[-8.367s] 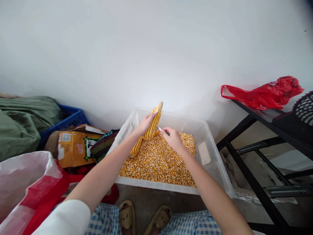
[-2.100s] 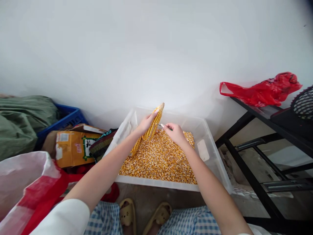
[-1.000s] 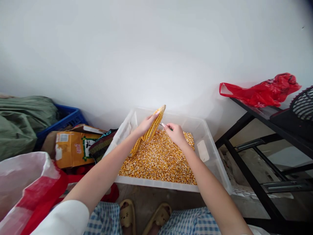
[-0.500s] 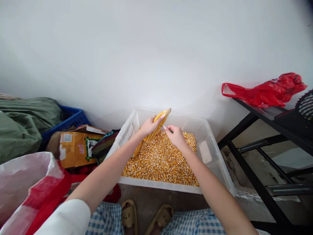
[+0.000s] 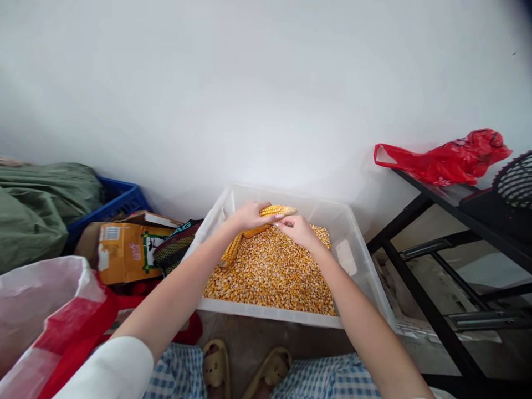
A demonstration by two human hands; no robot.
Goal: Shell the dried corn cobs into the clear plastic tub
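My left hand (image 5: 248, 216) is closed round an ear of corn (image 5: 277, 210), which lies nearly level with its pale tip to the right. Close under that tip, my right hand (image 5: 298, 230) is pinched on a slim tool, mostly hidden by the fingers; its kind cannot be made out. Both hands are above a translucent plastic bin (image 5: 361, 271) holding a bed of loose corn kernels (image 5: 278, 271). Another ear of corn (image 5: 231, 252) rests on the kernels at the left, and one more yellow-orange cob (image 5: 254, 231) lies partly beneath my left hand.
To the left are an orange cardboard box (image 5: 124, 252), a dark mesh bag (image 5: 177, 246), a blue crate (image 5: 124, 199) under green cloth and a red-and-white bag (image 5: 78, 316). A black metal frame (image 5: 415, 277) stands at the right, with a red plastic bag (image 5: 444, 160) on top.
The ear of corn has tipped from steeply slanted to nearly level, and its tip has dropped. My left hand has turned with it. My right hand stays close beside the cob.
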